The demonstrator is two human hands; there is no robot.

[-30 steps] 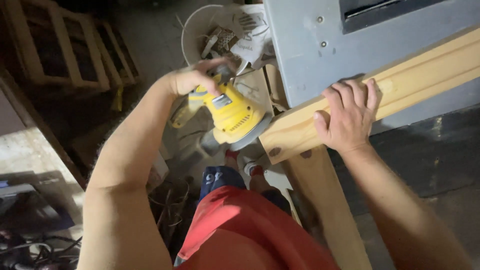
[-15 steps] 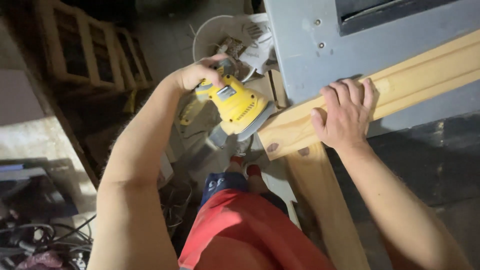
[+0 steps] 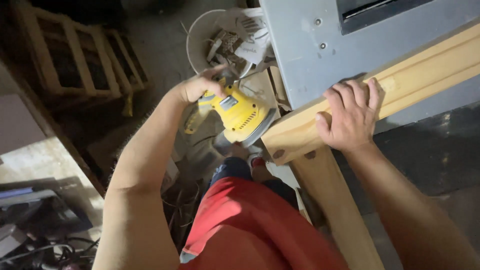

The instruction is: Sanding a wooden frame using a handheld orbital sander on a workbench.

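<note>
My left hand (image 3: pixel 199 86) grips the top of a yellow power sander (image 3: pixel 241 116), whose pad meets the end of a pale wooden beam (image 3: pixel 420 70). That beam lies across a grey metal machine table (image 3: pixel 310 55). My right hand (image 3: pixel 351 116) presses flat on the beam near its end, fingers spread over its upper face. A second wooden piece (image 3: pixel 335 210) runs down below the beam's end. My red shorts (image 3: pixel 250 230) fill the lower middle.
A white bucket (image 3: pixel 197 40) full of scraps and paper stands on the floor behind the sander. Wooden frames (image 3: pixel 75 55) lean at the upper left. Cables and dark clutter (image 3: pixel 40 235) lie at the lower left. A shoe (image 3: pixel 257 162) shows under the beam's end.
The sander and my left hand have shifted slightly up and toward the beam's end. My right hand has stayed on the beam.
</note>
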